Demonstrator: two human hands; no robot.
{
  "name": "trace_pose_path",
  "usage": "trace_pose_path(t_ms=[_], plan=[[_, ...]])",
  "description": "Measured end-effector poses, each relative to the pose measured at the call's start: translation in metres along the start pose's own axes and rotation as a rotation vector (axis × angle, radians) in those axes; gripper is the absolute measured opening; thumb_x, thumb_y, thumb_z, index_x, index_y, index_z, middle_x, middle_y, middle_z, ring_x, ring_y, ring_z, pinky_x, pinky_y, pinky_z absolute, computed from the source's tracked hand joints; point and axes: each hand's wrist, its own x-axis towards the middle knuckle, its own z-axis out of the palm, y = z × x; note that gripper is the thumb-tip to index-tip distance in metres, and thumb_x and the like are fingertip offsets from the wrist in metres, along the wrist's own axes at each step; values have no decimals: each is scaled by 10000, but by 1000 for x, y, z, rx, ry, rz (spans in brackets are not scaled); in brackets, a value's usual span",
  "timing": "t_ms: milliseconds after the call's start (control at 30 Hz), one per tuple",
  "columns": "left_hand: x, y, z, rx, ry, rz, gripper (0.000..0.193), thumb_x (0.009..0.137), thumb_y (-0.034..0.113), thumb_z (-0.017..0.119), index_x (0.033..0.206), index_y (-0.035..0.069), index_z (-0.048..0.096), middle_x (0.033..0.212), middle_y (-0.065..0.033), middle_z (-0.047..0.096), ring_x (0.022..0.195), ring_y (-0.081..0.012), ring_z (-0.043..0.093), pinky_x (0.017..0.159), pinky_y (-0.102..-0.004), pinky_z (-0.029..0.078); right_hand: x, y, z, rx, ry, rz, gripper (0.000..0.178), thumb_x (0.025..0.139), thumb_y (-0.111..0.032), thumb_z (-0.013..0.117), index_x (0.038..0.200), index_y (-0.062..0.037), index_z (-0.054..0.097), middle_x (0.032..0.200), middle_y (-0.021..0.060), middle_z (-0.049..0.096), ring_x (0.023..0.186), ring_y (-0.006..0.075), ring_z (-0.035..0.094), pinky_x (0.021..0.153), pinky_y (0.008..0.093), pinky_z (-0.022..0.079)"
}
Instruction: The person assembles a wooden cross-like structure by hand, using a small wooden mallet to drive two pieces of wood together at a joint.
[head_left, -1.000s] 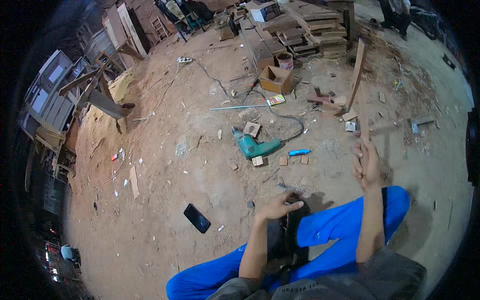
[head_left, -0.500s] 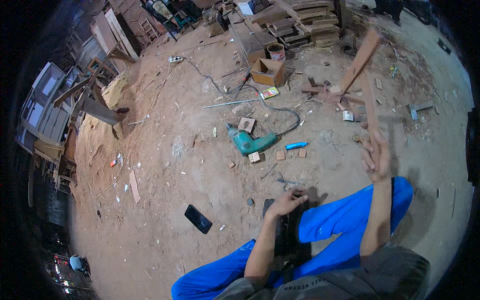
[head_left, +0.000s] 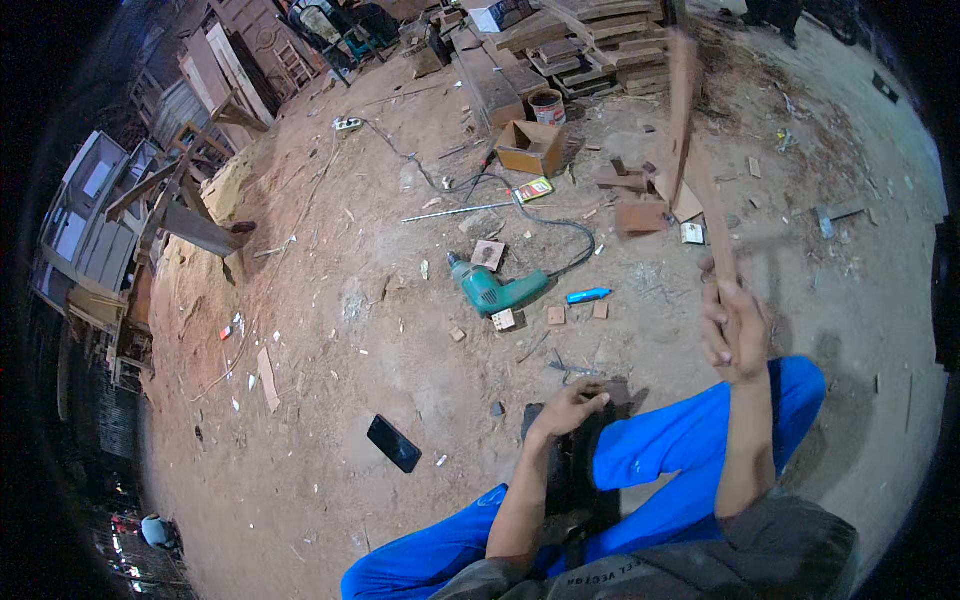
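My right hand is closed around the lower end of a wooden piece, held up off the ground. This piece looks like two brown strips meeting at an angle near its far end; motion blurs it, so the joint is unclear. My left hand hangs low in front of my lap, fingers loosely bent and thumb apart, with nothing visible in it. Beyond it, a green corded drill lies on its side. Next to the drill are a blue marker-like tube and small square wooden blocks.
A black phone lies on the dirt floor, left of my legs. Farther off stand an open wooden box, a paint can and stacked boards. The drill's cord curves toward a power strip. Wood offcuts lie ahead.
My right hand has moved slightly left, and the wooden piece has swung left and turned more upright, uncovering a reddish offcut. My left hand has barely moved.
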Motion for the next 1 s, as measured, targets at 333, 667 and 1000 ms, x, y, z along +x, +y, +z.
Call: trace_pose_path(t_ms=[333, 667, 1000], plan=[[6, -12, 7, -34, 48, 35, 446, 935, 312, 667, 1253, 10, 587, 1083, -107, 688, 862, -176, 665, 782, -330, 532, 0, -9, 0, 133, -97, 32, 486, 984, -246, 451, 1391, -12, 325, 697, 26, 390, 340, 102, 372, 259, 230, 270], [3, -3, 7, -44, 32, 65, 439, 945, 294, 656, 1258, -5, 577, 1102, -112, 677, 828, -157, 652, 763, -309, 527, -8, -5, 2, 27, -30, -6, 488, 980, -268, 479, 1380, -6, 377, 672, -7, 383, 317, 71, 340, 259, 225, 269], [4, -2, 6, -39, 57, 45, 435, 950, 280, 652, 1248, -24, 561, 1060, -128, 670, 829, -169, 655, 756, -318, 528, -8, -4, 3, 21, -118, 3, 507, 972, -283, 483, 1380, -4, 368, 655, 4, 358, 314, 78, 318, 256, 235, 269]])
